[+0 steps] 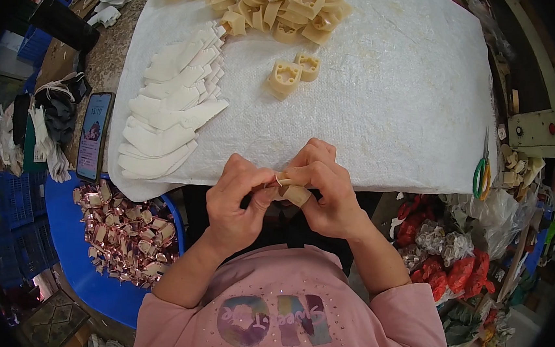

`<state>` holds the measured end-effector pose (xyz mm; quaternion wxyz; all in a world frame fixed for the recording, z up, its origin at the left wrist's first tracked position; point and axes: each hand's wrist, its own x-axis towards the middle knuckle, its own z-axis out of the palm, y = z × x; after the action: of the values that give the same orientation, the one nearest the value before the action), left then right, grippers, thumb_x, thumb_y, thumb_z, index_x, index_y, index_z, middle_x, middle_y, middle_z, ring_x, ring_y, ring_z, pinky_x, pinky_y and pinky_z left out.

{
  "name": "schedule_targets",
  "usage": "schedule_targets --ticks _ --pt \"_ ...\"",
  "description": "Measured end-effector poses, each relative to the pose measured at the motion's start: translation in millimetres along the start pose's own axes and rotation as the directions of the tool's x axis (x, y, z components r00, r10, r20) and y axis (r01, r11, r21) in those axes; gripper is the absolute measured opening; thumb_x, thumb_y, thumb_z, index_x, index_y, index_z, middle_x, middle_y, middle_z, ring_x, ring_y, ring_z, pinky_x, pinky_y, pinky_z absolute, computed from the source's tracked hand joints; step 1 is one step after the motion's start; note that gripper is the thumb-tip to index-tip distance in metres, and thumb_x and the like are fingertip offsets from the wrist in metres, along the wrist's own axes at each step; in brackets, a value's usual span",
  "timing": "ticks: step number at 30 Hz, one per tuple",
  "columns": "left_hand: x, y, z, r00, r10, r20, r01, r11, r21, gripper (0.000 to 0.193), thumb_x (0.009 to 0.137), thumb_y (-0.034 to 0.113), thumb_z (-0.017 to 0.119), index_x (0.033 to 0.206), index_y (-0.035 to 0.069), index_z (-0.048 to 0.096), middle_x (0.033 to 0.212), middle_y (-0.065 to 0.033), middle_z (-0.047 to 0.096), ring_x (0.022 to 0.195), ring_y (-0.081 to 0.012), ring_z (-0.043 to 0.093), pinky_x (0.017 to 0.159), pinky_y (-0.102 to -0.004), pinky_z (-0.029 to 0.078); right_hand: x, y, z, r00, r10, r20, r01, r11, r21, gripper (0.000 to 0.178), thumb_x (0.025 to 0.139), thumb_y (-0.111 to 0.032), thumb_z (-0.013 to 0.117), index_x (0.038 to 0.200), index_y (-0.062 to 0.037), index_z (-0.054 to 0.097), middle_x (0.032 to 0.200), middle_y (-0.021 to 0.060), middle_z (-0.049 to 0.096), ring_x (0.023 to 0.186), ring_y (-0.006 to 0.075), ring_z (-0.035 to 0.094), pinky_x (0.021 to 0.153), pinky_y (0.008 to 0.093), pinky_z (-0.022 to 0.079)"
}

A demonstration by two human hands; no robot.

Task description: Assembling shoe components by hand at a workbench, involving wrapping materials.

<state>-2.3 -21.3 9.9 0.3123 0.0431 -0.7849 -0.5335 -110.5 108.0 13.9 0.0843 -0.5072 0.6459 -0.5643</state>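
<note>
Close to the near edge of the table, both hands work on one small beige block (296,194), which looks like a shoe heel. My left hand (240,193) pinches at its left side, where a thin pale edge shows between thumb and forefinger. My right hand (328,194) wraps its fingers around the block's right side, and they hide part of it. Left of the hands, white cut pieces (165,109) lie in an overlapping row. Two loose beige blocks (285,77) with holes in their tops stand beyond the hands, and a heap of similar blocks (284,7) sits farther back.
White woven sheeting (393,111) covers the table. Scissors with green and orange handles (482,176) lie at its right edge, a phone (94,134) at its left. Below left, a blue tub (67,235) holds shiny pink pieces (132,237). Red and clear plastic bags (456,269) lie at lower right.
</note>
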Motion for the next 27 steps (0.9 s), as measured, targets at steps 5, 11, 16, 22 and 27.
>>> schedule_targets --ticks 5,11,16,22,27 --pt "7 -1 4 0.971 0.239 0.026 -0.238 0.941 0.24 0.017 0.085 0.015 0.066 0.08 0.001 0.058 0.063 -0.0074 0.047 0.057 -0.0221 0.041 0.049 -0.031 0.034 2 -9 -4 0.993 0.017 0.114 -0.01 0.998 -0.059 0.029 0.061 0.007 0.061 0.086 -0.0088 0.056 0.076 0.0051 0.045 0.076 0.0234 0.044 0.075 0.0354 0.026" --pt "4 6 6 0.98 0.2 0.018 -0.2 0.963 0.182 0.012 0.077 0.008 0.07 0.078 0.002 0.06 0.068 -0.006 0.05 0.063 -0.022 0.045 0.054 -0.0303 0.037 -2 -3 -1 0.997 -0.071 0.022 0.072 0.995 -0.063 0.029 0.062 0.005 0.064 0.088 -0.0075 0.059 0.083 0.0044 0.051 0.08 0.0224 0.046 0.075 0.0372 0.029" --pt "7 3 -4 0.965 0.259 -0.04 -0.236 0.924 0.3 0.029 0.058 -0.009 0.072 0.082 0.006 0.065 0.074 -0.0038 0.051 0.071 -0.0232 0.048 0.062 -0.0319 0.039 2 -8 -2 0.99 -0.134 0.031 0.137 0.939 -0.314 0.03 0.065 -0.002 0.068 0.094 -0.0068 0.061 0.093 0.004 0.058 0.084 0.0234 0.049 0.077 0.039 0.034" --pt "7 -2 -21 0.965 0.242 -0.099 -0.208 0.941 0.268 0.029 0.061 -0.011 0.069 0.083 0.007 0.063 0.076 -0.0047 0.049 0.072 -0.0232 0.046 0.063 -0.0328 0.039 2 -24 -9 0.995 0.02 -0.099 -0.035 0.987 -0.158 0.022 0.073 -0.009 0.069 0.093 -0.0063 0.061 0.094 0.0067 0.062 0.08 0.0263 0.054 0.075 0.0374 0.043" --pt "7 12 -12 0.966 0.23 -0.121 -0.214 0.968 0.131 0.029 0.067 -0.011 0.065 0.089 0.007 0.06 0.084 -0.008 0.051 0.081 -0.0251 0.05 0.066 -0.034 0.043 -29 -15 11 0.78 0.624 -0.049 -0.426 0.586 0.689 0.023 0.09 -0.016 0.059 0.107 -0.0009 0.053 0.093 0.0092 0.063 0.089 0.0169 0.061 0.081 0.0309 0.049"
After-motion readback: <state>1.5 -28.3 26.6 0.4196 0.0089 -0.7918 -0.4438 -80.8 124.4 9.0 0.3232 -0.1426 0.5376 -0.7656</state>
